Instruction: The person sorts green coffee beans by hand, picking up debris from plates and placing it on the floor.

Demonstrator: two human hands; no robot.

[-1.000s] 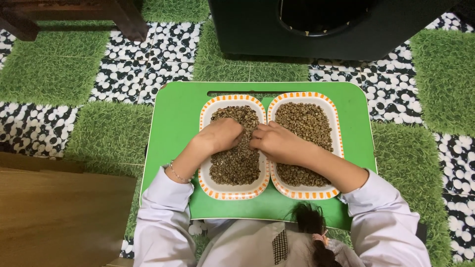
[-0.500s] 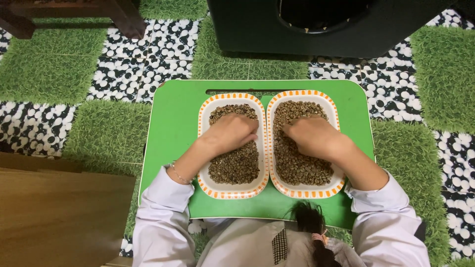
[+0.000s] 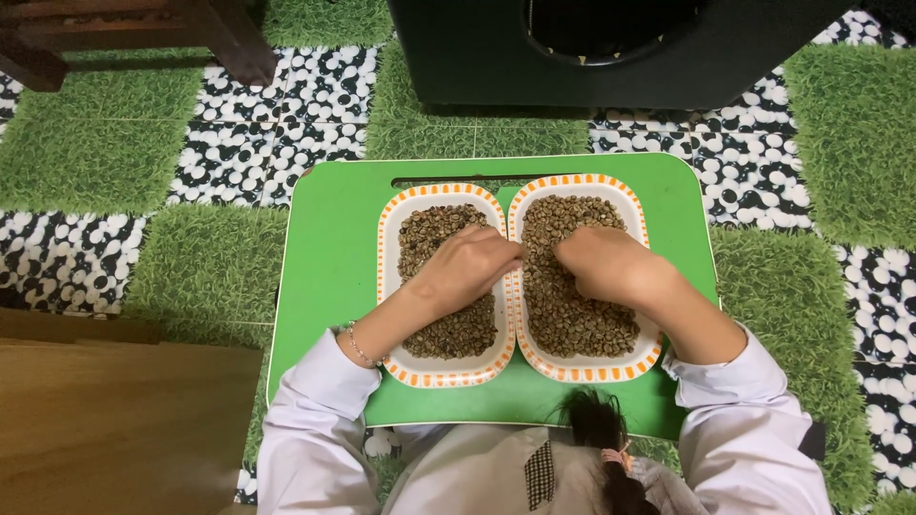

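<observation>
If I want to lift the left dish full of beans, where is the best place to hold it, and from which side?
Probably the left dish is best held by its outer long rim, approached from the left over bare green tray. The right dish touches its inner rim, and the left hand lies across that side. The raised striped rim offers a lip; keep it level.

This looks like a room in a home, with the person seated on the floor. The floor (image 3: 143, 153) is covered in interlocking mats, squares of artificial grass alternating with black-and-white pebble print. A low green lap tray (image 3: 329, 248) rests on it. Dark wooden furniture legs (image 3: 234, 38), a brown wooden board (image 3: 114, 420) and a black bin-like container (image 3: 592, 52) stand close around.
</observation>
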